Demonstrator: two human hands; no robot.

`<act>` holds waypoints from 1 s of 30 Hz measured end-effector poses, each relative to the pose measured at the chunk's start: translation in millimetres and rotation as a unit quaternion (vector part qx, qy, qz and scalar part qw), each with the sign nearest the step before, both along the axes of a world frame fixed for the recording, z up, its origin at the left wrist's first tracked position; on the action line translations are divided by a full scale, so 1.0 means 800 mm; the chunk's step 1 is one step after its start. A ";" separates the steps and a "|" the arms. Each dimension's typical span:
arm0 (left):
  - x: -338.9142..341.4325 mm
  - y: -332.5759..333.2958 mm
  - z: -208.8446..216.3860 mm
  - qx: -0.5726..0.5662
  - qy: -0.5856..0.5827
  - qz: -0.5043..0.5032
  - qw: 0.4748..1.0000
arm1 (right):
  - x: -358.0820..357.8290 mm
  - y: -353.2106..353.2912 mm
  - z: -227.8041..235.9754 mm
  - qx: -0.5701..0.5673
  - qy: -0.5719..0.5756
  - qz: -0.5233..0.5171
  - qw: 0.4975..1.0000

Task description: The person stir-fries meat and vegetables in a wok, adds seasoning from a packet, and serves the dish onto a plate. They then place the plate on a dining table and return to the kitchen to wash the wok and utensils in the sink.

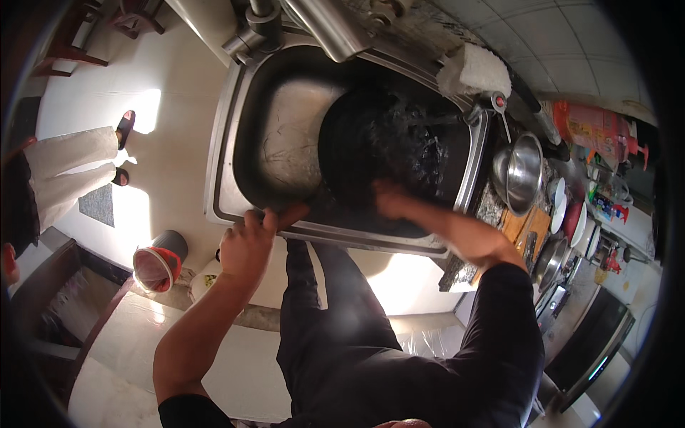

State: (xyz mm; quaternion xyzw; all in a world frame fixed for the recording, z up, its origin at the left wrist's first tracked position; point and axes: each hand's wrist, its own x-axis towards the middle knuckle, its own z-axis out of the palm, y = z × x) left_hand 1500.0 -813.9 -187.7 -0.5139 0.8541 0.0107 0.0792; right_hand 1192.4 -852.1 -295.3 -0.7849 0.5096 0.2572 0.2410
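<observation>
A large black wok (349, 157) lies tilted in the stainless-steel sink (296, 100), with water moving and glinting inside it. At the sink's near-left edge my left hand (246, 239) is closed round the wok's brownish handle (292, 214). My right hand (387, 200) reaches down into the wok near its front side. It is dark and smeared by motion there, so its fingers and anything in them cannot be made out.
A metal faucet (332, 32) hangs over the sink's far side. A white cloth (478, 71) lies at the far right corner. Steel bowls (524, 171), a wooden board (517, 228) and a pink bottle (592, 132) stand on the right. A bin (153, 269) and another person (71, 167) are at left.
</observation>
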 end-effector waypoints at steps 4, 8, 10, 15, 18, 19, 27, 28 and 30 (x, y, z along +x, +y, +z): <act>-0.002 0.000 -0.006 -0.017 0.004 0.001 1.000 | 0.081 -0.051 -0.054 -0.120 -0.259 -0.130 0.950; 0.006 -0.001 -0.003 -0.002 0.002 0.008 1.000 | -0.006 -0.154 -0.037 -0.215 0.065 0.070 0.972; 0.006 -0.001 -0.001 0.009 0.011 0.001 1.000 | -0.086 -0.125 -0.029 -0.294 0.177 0.164 0.925; 0.005 -0.001 -0.002 -0.002 0.014 -0.005 1.000 | -0.113 0.035 -0.078 0.074 0.020 0.060 0.995; 0.003 -0.001 -0.003 -0.002 0.002 -0.003 1.000 | 0.044 0.020 -0.034 0.028 -0.266 -0.149 0.952; 0.002 0.000 -0.002 0.004 0.000 0.003 1.000 | 0.054 -0.016 -0.046 -0.047 -0.224 -0.125 0.965; 0.003 -0.004 0.004 0.034 0.011 0.016 0.999 | -0.051 -0.029 -0.034 -0.025 0.058 -0.139 0.988; 0.004 0.000 0.004 0.034 0.010 0.017 0.999 | -0.027 0.005 -0.007 -0.010 -0.014 -0.134 0.991; 0.000 -0.002 0.001 0.022 0.006 0.016 1.000 | 0.027 0.025 -0.023 -0.025 -0.193 -0.179 0.965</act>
